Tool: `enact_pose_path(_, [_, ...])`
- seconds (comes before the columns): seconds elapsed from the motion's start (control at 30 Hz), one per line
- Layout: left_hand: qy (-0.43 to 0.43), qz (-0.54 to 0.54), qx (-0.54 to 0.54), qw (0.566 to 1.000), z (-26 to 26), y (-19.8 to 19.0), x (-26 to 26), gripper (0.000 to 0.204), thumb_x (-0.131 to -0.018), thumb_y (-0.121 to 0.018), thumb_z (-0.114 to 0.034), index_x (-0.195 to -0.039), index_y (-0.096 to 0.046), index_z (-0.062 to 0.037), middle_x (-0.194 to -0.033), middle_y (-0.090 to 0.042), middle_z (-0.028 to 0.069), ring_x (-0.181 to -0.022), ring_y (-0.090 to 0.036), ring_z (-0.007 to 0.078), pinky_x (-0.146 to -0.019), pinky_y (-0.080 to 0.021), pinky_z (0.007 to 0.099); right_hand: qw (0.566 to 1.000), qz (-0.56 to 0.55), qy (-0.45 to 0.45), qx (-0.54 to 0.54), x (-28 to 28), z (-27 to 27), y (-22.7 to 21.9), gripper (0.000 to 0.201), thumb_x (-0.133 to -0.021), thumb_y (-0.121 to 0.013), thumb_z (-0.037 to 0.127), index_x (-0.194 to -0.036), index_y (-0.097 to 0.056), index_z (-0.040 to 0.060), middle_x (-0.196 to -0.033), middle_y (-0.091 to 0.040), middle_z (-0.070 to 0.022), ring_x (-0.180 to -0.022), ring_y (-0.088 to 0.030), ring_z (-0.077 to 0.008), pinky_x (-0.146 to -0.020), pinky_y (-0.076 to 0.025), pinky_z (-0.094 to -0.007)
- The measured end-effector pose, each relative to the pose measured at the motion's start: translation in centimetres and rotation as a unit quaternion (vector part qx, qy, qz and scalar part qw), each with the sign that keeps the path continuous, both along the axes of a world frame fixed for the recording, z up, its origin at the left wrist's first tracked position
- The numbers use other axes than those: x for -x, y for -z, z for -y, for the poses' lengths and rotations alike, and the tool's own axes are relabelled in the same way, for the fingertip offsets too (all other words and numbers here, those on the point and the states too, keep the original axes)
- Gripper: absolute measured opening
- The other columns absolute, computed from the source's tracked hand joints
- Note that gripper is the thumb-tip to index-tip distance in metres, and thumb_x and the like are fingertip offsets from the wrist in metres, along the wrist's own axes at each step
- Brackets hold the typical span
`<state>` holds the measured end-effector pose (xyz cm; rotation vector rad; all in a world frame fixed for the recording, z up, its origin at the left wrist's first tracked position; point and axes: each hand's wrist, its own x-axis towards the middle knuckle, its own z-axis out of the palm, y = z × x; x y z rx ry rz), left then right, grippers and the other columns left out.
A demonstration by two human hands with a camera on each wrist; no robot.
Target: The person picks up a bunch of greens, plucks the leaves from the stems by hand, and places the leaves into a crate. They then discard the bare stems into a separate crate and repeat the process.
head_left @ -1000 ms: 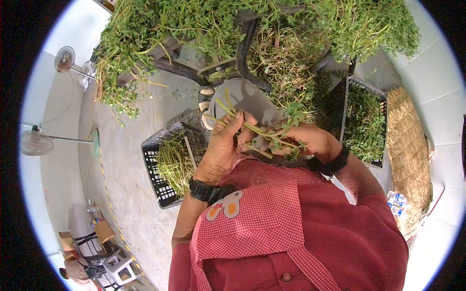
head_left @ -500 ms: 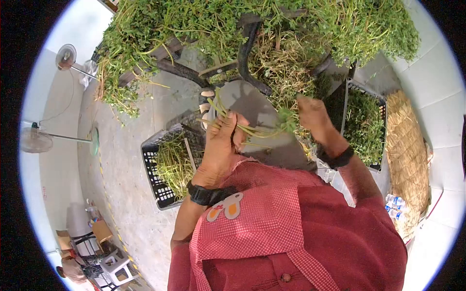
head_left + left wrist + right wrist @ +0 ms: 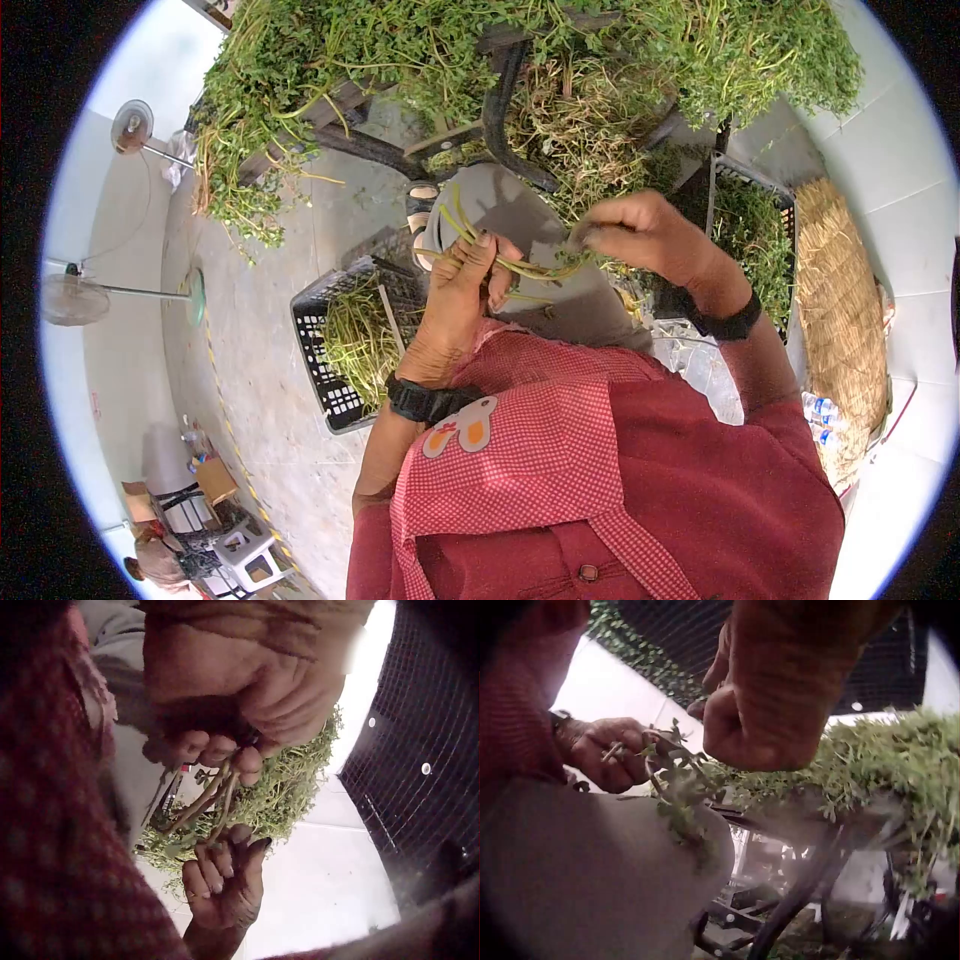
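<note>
My left hand grips a few green leafy stems in front of the apron. Their pale cut ends stick out past the thumb, and the leafy ends reach toward the right. At those leafy ends, my right hand has its curled fingers and thumb pinched together on the greens. From the left wrist, the stems run down from the left fingers to the right hand. Small leaves hang below the knuckles in the right wrist view.
Heaped greens cover a dark-framed table ahead. Trimmed stems lie in a black crate at left; another crate of greens stands at right beside a straw roll. A brownish plant pile lies under the table. Fans stand at left.
The right hand left the stems toward the pile beyond, then came back to their leafy ends. Fewer leaves show on the stems now. The left hand keeps its grip and has barely moved.
</note>
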<state>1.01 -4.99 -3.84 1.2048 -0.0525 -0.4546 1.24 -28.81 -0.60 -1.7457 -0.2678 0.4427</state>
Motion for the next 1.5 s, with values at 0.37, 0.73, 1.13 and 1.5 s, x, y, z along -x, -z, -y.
enact_pose_path(0.37, [0.015, 0.041, -0.012, 0.999, -0.1, 0.4, -0.1, 0.029, -0.095, -0.043, -0.027, -0.083, -0.059, -0.0049, -0.05, -0.043, -0.0004, -0.045, -0.039, 0.0089, -0.043, -0.031, 0.0235, 0.974, 0.195, 0.033, 0.106, 0.1, -2.8, 3.3, 0.028, -0.083, -0.061, 0.031, -0.083, -0.064, 0.0031, -0.065, -0.059, -0.0131, -0.057, -0.057, -0.0216, -0.055, -0.045, -0.034])
enact_pose_path(0.73, [-0.095, -0.159, 0.176, 0.967, -0.8, 0.3, -0.6, 0.027, -0.092, -0.05, -0.033, -0.083, -0.058, -0.0085, -0.054, -0.038, -0.0036, -0.052, -0.036, 0.008, -0.046, -0.03, 0.0223, 0.986, 0.163, -0.001, -0.044, 0.3, 0.2, 3.2, 0.014, -0.085, -0.059, 0.018, -0.089, -0.059, 0.0046, -0.061, -0.047, 0.0037, -0.046, -0.038, -0.0037, -0.041, -0.026, -0.02])
enact_pose_path(1.13, [-0.067, -0.098, 0.106, 0.987, 0.0, 0.0, 0.1, 0.03, -0.093, -0.047, -0.032, -0.078, -0.057, -0.0085, -0.053, -0.039, -0.003, -0.046, -0.035, 0.0084, -0.043, -0.028, 0.0226, 0.979, -0.126, 0.085, -0.137, 1.5, -3.4, 4.7, 0.013, -0.087, -0.059, 0.016, -0.091, -0.062, 0.0035, -0.06, -0.045, 0.0076, -0.048, -0.036, -0.0014, -0.043, -0.027, -0.0186])
enact_pose_path(1.5, [-0.054, -0.105, 0.099, 0.988, -0.3, 0.4, -0.5, 0.031, -0.093, -0.048, -0.033, -0.075, -0.055, -0.0078, -0.049, -0.035, -0.003, -0.045, -0.034, 0.0087, -0.041, -0.026, 0.0228, 0.994, -0.049, 0.029, -0.099, -0.7, 1.3, 1.0, 0.019, -0.086, -0.056, 0.016, -0.099, -0.063, 0.003, -0.059, -0.044, 0.0056, -0.049, -0.037, -0.0018, -0.046, -0.03, -0.0176])
